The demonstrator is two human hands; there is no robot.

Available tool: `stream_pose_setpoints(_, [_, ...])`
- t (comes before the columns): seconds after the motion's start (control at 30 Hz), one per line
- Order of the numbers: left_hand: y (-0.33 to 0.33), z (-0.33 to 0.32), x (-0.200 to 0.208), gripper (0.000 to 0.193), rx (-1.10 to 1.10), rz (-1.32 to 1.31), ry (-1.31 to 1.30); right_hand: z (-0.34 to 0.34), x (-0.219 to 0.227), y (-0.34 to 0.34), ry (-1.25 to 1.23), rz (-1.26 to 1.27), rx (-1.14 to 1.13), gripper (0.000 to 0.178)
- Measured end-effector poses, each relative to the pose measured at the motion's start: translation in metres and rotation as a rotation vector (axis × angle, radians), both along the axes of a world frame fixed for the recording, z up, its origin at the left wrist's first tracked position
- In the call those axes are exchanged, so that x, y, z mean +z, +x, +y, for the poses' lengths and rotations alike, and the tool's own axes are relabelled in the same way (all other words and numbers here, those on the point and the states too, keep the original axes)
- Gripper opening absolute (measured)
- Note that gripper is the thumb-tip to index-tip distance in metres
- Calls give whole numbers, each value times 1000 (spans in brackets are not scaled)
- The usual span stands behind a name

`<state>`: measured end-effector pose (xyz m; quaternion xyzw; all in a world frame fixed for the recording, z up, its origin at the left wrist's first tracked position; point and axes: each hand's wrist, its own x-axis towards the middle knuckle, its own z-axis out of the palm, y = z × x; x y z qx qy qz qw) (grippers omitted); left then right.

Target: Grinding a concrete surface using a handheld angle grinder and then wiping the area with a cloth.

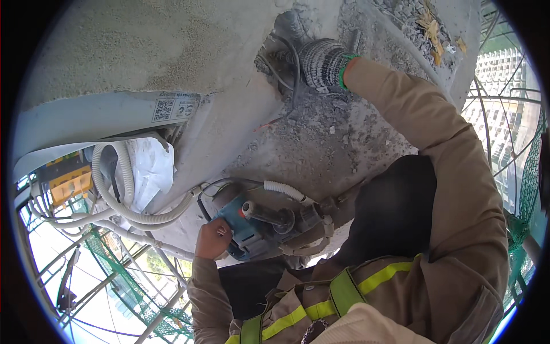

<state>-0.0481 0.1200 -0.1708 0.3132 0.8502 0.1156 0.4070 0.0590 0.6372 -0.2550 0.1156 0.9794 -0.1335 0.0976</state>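
My left hand (213,238) is bare and grips the rear handle of a blue power drill (252,229). The drill lies against the concrete surface (321,149), with its dark side handle (269,215) sticking out. My right hand (323,62), in a grey knitted glove with a green cuff, reaches into a rough broken recess (281,46) in the concrete. A dark cable (296,74) runs out of the recess past the glove. The gloved fingertips are hidden inside, so I cannot tell whether they hold anything.
White corrugated conduit (143,215) loops at the left beside a grey panel (86,117) with a white label and a yellow box (71,183). Rubble and dust (338,123) lie below the recess. Scaffold tubes and green netting (114,258) show far below, and a wire mesh (504,114) stands at the right.
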Motion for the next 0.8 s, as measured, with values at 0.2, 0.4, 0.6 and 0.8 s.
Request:
stream_pose_setpoints(0.2, [-4, -4, 2, 4, 112, -90, -44, 11, 3, -1, 158, -3, -19, 30])
stream_pose_setpoints(0.4, [-9, -4, 17, 7, 142, -265, -217, 16, 21, 18, 160, 7, -136, 43])
stream_pose_setpoints(0.6, [-8, 4, 19, 10, 107, -318, -229, 3, 14, 1, -63, 112, -153, 45])
stream_pose_setpoints(0.8, [-8, -3, 20, 12, 84, -270, -209, -10, 8, 6, -21, -56, 26, 39])
